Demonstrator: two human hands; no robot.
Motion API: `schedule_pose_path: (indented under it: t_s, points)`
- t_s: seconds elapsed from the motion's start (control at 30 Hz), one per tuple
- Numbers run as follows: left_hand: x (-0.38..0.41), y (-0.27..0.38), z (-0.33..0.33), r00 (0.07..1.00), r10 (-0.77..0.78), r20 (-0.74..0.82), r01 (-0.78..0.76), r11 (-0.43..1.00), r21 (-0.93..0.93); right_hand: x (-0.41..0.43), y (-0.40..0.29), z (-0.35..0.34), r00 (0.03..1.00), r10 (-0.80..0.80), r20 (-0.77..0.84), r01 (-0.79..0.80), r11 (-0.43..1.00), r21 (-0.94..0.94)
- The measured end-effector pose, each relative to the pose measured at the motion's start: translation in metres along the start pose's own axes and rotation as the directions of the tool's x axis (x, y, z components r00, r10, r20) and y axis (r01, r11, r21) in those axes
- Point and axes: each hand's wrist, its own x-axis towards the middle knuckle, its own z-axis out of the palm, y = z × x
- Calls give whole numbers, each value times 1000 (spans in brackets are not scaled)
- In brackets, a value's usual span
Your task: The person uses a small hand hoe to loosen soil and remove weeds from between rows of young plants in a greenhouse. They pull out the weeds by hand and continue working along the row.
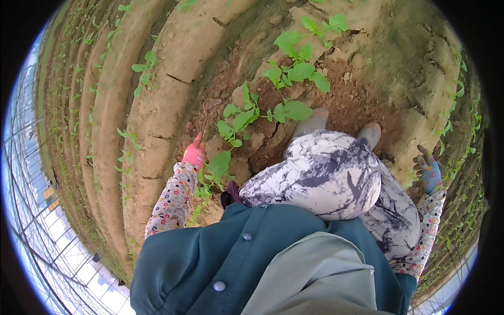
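Observation:
My left hand [193, 154], in a pink glove, is closed around the handle of a small hand weeder [204, 117]. The weeder's thin, bent metal head rests at or just above the loosened reddish soil [226, 76]. Just right of the tool grows a leafy green seedling [242, 120], with another low plant [219, 164] beside my wrist. My right hand [430, 172] hangs out to the right in a blue patterned glove with darkened fingertips. Its fingers are slightly apart and nothing shows in them. Soil and small leaves lie beneath that hand.
More seedlings [299, 73] continue the row ahead of my boots [370, 134]. Cracked soil ridges [157, 106] with further plants [145, 69] run along the left. Another planted row [453, 114] borders the right. A framed greenhouse wall [43, 220] curves along the far left.

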Motion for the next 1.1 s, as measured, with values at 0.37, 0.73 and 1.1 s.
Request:
schedule_pose_path:
  t_s: [0.37,0.73,1.1]
  points:
    - [-38,-50,-25,998,-43,45,60,847,-528,2,-5,-1,999,15,-45,-19,996,-89]
    - [123,193,-4,936,353,-11,-329,861,-388,-5,0,-6,994,50,-93,-43,996,78]
    - [107,152,22,864,503,14,-502,861,78,-5,14,-14,996,51,-72,-48,998,52]
